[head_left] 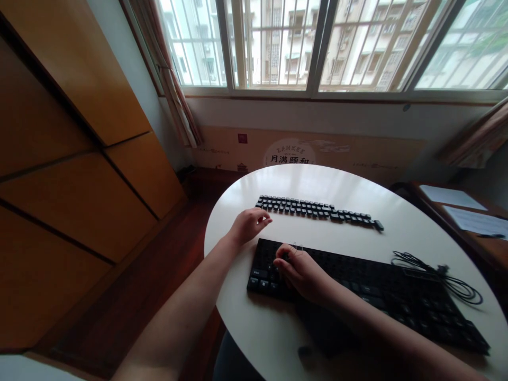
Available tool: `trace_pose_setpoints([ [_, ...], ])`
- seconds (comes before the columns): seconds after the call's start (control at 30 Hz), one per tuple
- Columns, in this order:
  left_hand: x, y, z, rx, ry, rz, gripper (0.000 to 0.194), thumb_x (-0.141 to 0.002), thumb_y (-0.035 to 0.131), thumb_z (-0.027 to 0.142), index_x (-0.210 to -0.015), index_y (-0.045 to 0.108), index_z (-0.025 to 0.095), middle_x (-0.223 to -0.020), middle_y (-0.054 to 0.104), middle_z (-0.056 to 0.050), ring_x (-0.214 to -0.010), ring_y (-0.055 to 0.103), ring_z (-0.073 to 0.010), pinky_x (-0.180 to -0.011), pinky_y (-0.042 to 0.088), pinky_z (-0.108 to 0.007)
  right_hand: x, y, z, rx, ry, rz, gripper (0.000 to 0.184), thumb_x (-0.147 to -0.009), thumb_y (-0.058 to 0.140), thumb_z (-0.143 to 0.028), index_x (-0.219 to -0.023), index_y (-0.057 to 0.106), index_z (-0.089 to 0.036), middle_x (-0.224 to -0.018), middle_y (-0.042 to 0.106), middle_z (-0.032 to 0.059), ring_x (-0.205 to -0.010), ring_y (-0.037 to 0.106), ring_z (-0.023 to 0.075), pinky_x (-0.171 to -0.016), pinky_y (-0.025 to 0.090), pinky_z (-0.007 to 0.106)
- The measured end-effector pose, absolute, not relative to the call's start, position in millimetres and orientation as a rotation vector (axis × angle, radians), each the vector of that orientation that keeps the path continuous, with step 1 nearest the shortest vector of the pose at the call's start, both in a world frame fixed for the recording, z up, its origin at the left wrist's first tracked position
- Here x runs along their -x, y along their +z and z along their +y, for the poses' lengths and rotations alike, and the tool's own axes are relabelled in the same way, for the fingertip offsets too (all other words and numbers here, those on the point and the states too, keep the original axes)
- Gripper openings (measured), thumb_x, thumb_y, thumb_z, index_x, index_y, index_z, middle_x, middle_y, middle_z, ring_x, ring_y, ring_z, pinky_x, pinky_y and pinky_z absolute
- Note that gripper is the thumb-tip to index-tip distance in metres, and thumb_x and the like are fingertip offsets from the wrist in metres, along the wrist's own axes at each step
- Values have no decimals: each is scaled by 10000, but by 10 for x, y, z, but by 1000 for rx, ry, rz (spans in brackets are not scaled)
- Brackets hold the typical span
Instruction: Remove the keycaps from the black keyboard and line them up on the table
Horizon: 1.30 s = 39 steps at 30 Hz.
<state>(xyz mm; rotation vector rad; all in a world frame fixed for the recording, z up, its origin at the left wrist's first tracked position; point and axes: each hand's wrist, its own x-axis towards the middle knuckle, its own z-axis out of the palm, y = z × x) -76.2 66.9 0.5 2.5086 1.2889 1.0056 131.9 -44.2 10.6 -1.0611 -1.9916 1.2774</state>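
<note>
My left hand (250,224) hovers or rests just in front of the left end of several rows of loose black keycaps (313,208) on the white table. Its fingers curl towards the thumb, and whatever may be between them is hidden. Over the left part of a black keyboard (381,280) is my right hand (297,267), its fingers closed. A thin bent wire tool (297,246), like a wire keycap puller, sticks out beyond the knuckles. Much of the keyboard's upper left area looks bare of keycaps, while its bottom row still carries them.
The round white table (232,201) curves away at the left. A coiled black cable (440,275) lies by the keyboard's back right. Near the front edge is a small dark object (305,351). Papers (474,221) and a pen lie on a brown surface at right.
</note>
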Motion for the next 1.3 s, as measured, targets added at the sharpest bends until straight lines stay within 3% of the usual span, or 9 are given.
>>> trace_pose_setpoints([
  [0.23,746,-26,680,-2525,986,1304,115,-890,641,261,-833,704,183,-724,621,-7,-640,537,-123,-653,427,-241,-1305,152,-486,986,900,-2244,191,-978,497,-365,-877,502,-202,-695,579,-17,-598,511,123,-587,379,224],
  [0.4,745,-19,662,-2510,995,1306,114,-889,643,251,-819,696,179,-762,630,-15,-644,543,-121,-655,440,-244,-1345,7,-499,978,1095,-1992,239,-993,464,-429,-924,478,-201,-544,513,-65,-460,479,102,-505,382,202],
  [0.53,746,-10,650,-2482,1036,1285,135,-892,636,270,-820,703,178,-750,633,-19,-652,550,-126,-662,453,-253,-1305,-76,-517,929,1269,-1639,329,-996,399,-538,-912,403,-220,-510,483,-88,-357,421,89,-369,322,172],
  [0.67,731,81,618,-2323,1072,1248,198,-881,630,328,-815,720,166,-748,675,-35,-626,548,-127,-640,467,-260,-1298,6,-515,894,1298,-1530,349,-981,418,-566,-894,377,-230,-504,458,-99,-332,386,80,-332,289,162],
  [0.97,317,827,264,-2254,626,667,198,-809,727,346,-926,764,191,-862,736,-36,-738,626,-145,-677,480,-237,-1816,460,-438,1061,696,-1874,257,-995,455,-443,-922,492,-199,-573,498,-48,-477,467,106,-494,371,211],
  [1.17,125,862,165,-2426,527,692,127,-828,700,300,-909,748,214,-761,707,-4,-649,606,-122,-629,464,-217,-1885,464,-424,1053,535,-2032,229,-997,463,-400,-898,515,-199,-649,574,-11,-541,495,129,-550,374,232],
  [1.3,256,808,340,-2465,540,782,151,-791,690,195,-932,734,227,-829,725,9,-668,613,-117,-644,464,-211,-1975,490,-365,1108,450,-2062,257,-1001,443,-421,-885,507,-202,-630,554,-12,-524,473,133,-549,351,241],
])
